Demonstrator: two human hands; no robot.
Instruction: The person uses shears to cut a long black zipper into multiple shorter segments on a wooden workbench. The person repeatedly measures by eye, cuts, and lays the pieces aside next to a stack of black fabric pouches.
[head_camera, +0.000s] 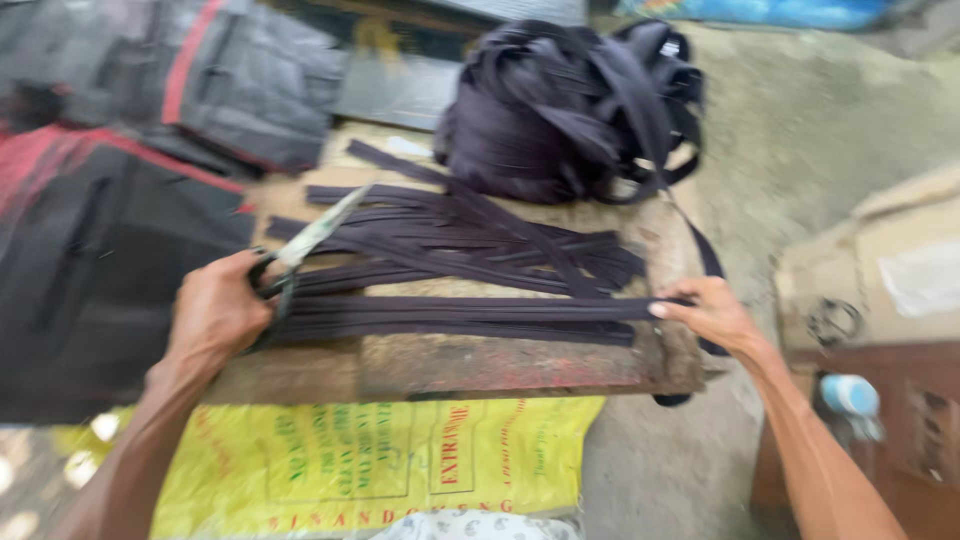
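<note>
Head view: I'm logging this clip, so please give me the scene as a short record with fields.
left hand: holds scissors at the left end of the straps
right hand: presses the right end of the dark straps
surface: worn wooden board
behind: bundle of dark strapping
below: yellow printed sack
image: motion-blurred

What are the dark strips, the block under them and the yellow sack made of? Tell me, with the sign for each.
Dark strips: likely woven fabric webbing, matte; they lie flat and limp, and the bundle behind them flops in loops.
Block: seemingly worn wood, rough brown face with reddish stains.
Yellow sack: probably woven plastic, slightly glossy, creased, printed.
</note>
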